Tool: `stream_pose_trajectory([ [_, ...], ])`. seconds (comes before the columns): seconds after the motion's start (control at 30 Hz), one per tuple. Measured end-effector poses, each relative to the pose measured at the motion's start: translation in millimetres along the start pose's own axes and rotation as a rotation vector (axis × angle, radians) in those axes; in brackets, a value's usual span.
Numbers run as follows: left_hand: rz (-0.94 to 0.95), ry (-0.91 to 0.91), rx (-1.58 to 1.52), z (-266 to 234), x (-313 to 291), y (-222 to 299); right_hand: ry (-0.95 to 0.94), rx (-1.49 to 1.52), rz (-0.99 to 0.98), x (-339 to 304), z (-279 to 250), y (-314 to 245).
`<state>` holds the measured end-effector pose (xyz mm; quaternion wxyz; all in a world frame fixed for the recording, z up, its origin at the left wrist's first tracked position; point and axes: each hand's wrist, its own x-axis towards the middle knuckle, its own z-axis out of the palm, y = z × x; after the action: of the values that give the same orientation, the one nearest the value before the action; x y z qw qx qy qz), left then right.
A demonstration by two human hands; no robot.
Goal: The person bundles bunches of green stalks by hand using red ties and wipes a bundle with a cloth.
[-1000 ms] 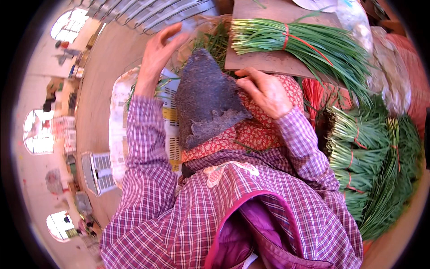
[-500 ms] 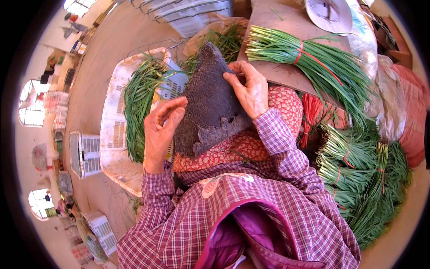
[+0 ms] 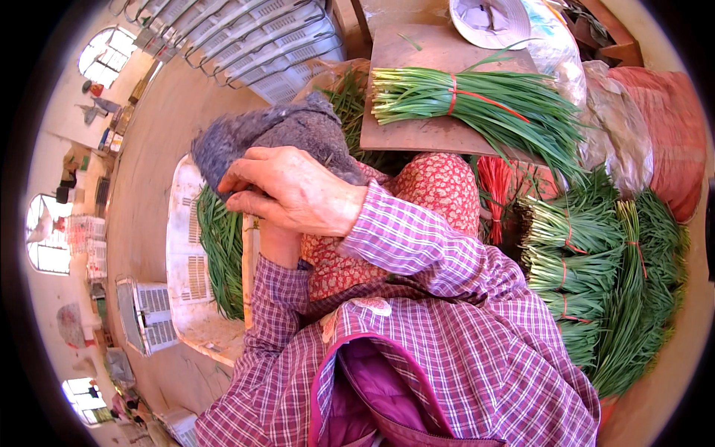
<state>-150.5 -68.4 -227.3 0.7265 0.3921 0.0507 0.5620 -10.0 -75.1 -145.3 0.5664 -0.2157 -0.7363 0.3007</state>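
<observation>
A ragged, fuzzy dark grey cloth (image 3: pixel 305 134) lies bunched over my lap, its upper left part folded over. My right hand (image 3: pixel 302 190) reaches across to the left, its fingers curled and closed on the lower left edge of the cloth. Beneath it, only the wrist and heel of my left hand (image 3: pixel 280 244) show; its fingers are hidden behind the right hand and the cloth. Under the cloth is a red flowered fabric (image 3: pixel 436 190) over my knees.
A white basket (image 3: pixel 182 253) of loose green stalks (image 3: pixel 220 253) stands at the left. Ahead, a board (image 3: pixel 395 138) bears a banded bundle of long green stalks (image 3: pixel 477 97) and a pale hat (image 3: pixel 490 22). Red ties (image 3: pixel 494 190) and several more bundles (image 3: pixel 573 276) lie at the right.
The cloth has gone from spread out to bunched and shifted left. My right hand has left its upper edge and crossed over my left hand. The view has turned somewhat.
</observation>
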Motion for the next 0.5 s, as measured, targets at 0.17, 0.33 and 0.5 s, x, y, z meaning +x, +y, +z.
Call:
stream_pose_trajectory([
  [0.17, -0.095, 0.229, -0.088, 34, 15, -3, 0.217, -0.677, -0.119, -6, -31, 15],
  [0.33, 0.157, -0.079, 0.514, 64, 54, -2, 0.129, -0.835, -0.075, -43, -51, 34],
  [0.5, -0.068, 0.446, 0.316, 99, 116, 21, 0.218, -0.786, 0.06, -84, -133, 32],
])
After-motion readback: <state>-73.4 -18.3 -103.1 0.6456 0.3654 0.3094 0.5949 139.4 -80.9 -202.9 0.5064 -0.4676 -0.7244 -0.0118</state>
